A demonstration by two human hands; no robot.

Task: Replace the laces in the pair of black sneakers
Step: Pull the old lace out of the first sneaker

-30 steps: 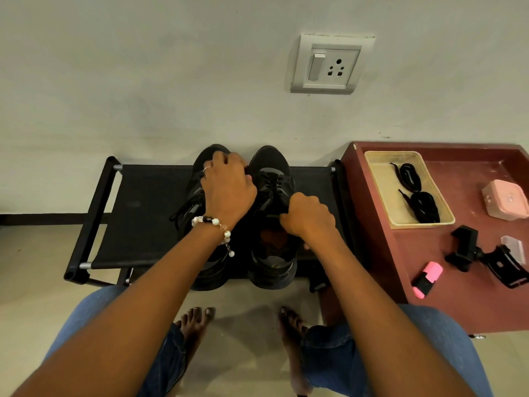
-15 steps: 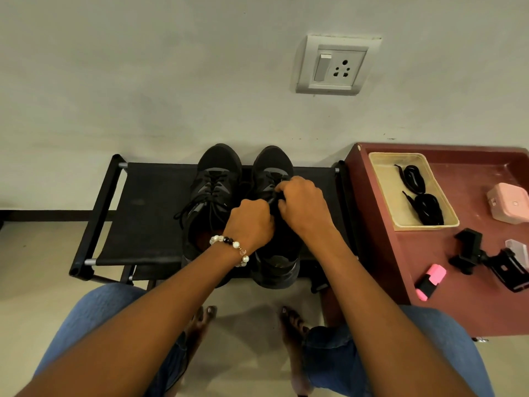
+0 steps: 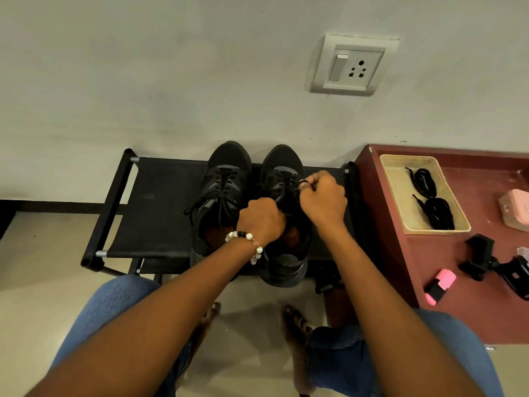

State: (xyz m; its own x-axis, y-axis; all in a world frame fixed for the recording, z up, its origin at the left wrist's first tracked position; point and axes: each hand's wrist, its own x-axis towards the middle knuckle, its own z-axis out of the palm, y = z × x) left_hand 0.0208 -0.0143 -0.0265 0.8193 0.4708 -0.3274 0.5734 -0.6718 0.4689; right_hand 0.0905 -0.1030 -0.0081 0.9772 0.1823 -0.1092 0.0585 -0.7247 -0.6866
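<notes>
Black lace (image 3: 289,190) pinched by both hands' curled fingers (image 3: 307,186).

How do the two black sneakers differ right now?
Both hands, left and right, work at the right sneaker; the left sneaker is untouched. The left sneaker's lace ends trail loose to its side; the right sneaker's are pinched in fingers. Both are black, side by side on the rack, toes toward the wall.

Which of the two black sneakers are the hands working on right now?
The right sneaker: both hands grip its laces. The left sneaker sits untouched.
</notes>
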